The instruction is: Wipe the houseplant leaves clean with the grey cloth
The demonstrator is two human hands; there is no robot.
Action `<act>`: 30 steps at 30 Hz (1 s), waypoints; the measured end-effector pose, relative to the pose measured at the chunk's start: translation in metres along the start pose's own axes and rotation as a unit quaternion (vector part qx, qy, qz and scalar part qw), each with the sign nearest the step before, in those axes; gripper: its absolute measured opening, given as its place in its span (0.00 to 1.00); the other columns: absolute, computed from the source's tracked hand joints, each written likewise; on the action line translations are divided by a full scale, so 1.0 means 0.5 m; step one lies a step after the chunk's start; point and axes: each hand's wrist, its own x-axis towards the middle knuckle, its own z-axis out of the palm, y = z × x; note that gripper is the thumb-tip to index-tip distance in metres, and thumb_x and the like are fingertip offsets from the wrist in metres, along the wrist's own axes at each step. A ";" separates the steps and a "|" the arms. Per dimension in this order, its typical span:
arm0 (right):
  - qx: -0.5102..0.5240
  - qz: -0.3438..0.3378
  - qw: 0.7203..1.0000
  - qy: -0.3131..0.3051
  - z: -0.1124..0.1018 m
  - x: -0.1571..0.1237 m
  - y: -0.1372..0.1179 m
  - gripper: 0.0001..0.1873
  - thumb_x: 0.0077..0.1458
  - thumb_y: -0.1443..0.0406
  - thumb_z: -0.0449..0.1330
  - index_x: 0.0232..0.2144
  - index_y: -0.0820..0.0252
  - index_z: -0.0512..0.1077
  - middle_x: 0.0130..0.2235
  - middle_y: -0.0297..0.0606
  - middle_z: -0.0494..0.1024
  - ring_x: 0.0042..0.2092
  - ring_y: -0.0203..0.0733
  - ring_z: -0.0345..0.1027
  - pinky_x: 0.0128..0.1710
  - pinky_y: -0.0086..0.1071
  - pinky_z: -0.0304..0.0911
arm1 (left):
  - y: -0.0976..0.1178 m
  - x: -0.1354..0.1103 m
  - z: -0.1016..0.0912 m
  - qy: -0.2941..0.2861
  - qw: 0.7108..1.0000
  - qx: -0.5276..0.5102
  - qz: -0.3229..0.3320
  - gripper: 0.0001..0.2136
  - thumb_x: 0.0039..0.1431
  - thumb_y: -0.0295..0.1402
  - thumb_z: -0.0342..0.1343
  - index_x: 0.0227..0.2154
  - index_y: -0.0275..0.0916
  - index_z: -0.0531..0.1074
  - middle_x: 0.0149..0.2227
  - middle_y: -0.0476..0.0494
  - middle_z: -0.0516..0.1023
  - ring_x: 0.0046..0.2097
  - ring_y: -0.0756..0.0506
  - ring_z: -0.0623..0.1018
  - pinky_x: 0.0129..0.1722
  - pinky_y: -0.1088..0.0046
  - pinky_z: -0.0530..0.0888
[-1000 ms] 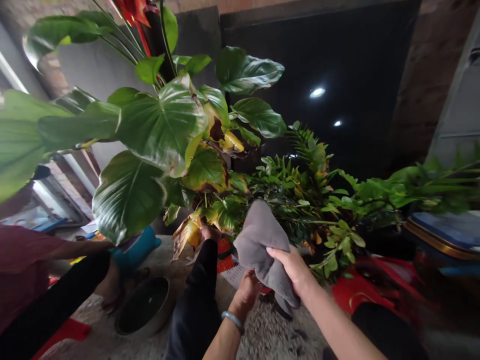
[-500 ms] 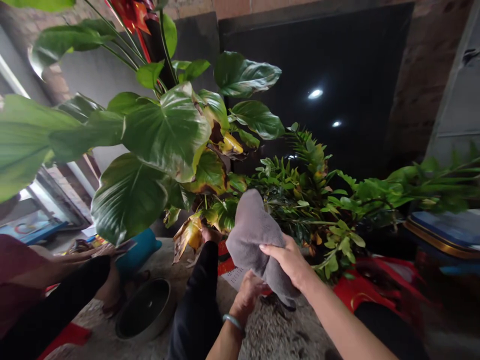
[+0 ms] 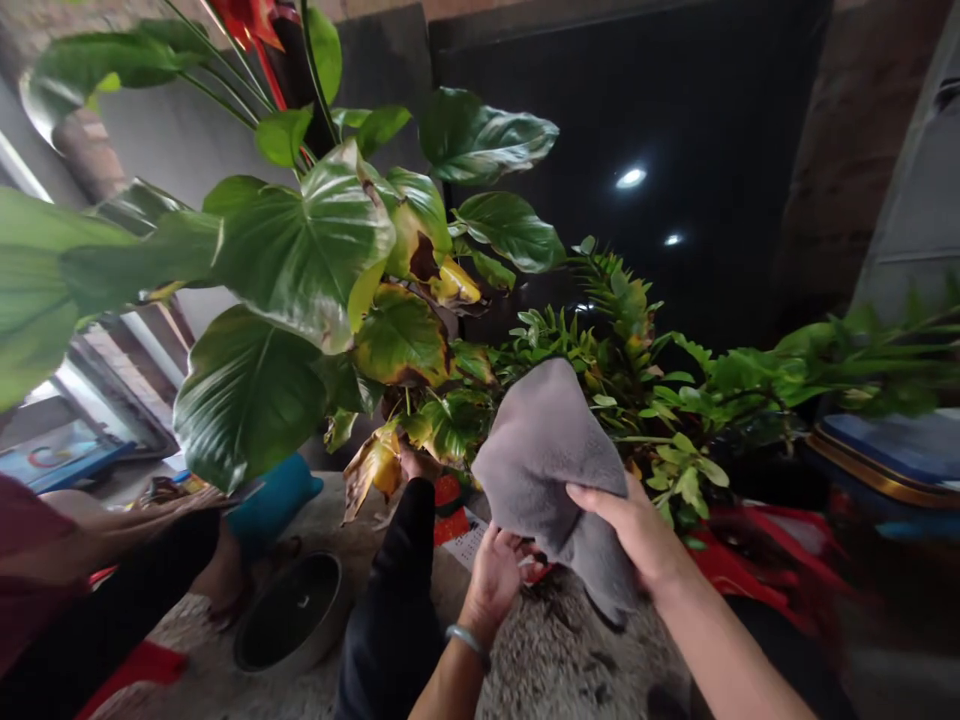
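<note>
A grey cloth (image 3: pixel 551 450) hangs in the middle of the view, in front of the potted plants. My right hand (image 3: pixel 626 525) grips its right side, thumb on top and the other fingers behind the folds. Below the cloth's lower left edge is my left hand (image 3: pixel 496 578), a pale bangle on its wrist. Its fingers are apart and loosely bent; whether they touch the cloth I cannot tell. A plant with big green leaves (image 3: pixel 300 245) rises to the left, some leaves yellow and browned. Bushy small-leaved greenery (image 3: pixel 600 370) grows behind the cloth.
Another person's hand (image 3: pixel 418 462), in a black sleeve, is beside a withered yellow leaf (image 3: pixel 375 468). At left, a person's forearm (image 3: pixel 161 515) reaches in near a blue object (image 3: pixel 277 505). A round basin (image 3: pixel 289 612) stands on the ground. Red material (image 3: pixel 757 560) lies at right.
My right hand has moved right with the cloth, which is now spread wider. My left hand has come away from the cloth's folds, its fingers loosened. The big leaves have shifted slightly left.
</note>
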 end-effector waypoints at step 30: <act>0.213 0.128 0.960 0.130 -0.084 -0.070 0.044 0.23 0.34 0.66 0.72 0.38 0.63 0.76 0.31 0.42 0.84 0.39 0.55 0.79 0.41 0.42 0.75 | 0.014 -0.007 -0.005 -0.004 0.996 0.091 0.002 0.24 0.57 0.50 0.52 0.44 0.35 0.77 0.50 0.33 0.75 0.38 0.41 0.75 0.35 0.65 0.69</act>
